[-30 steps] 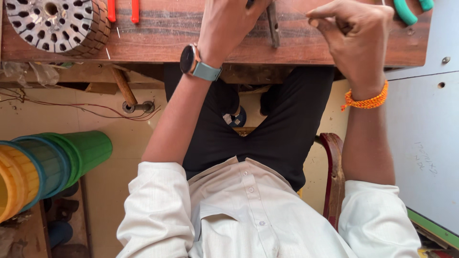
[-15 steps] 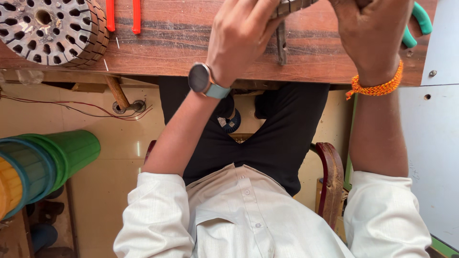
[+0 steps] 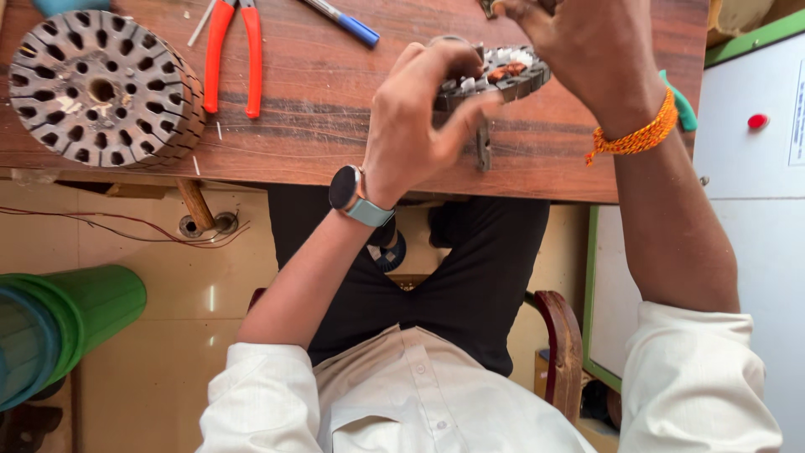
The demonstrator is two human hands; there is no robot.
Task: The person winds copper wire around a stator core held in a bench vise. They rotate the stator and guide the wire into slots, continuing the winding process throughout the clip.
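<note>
Left hand (image 3: 423,126) grips the slotted stator core (image 3: 495,74) at upper centre of the frame; right hand (image 3: 587,50) pinches at its windings. Best hold it steady against the tabletop (image 3: 319,109).

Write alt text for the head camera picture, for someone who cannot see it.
Seen from above, a seated person's left hand and right hand hold a slotted round metal part over a wooden table. A larger slotted metal core, red-handled pliers and a blue pen lie on the table.

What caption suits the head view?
Both hands, left hand and right hand, hold a slotted metal disc over a wooden table.
</note>
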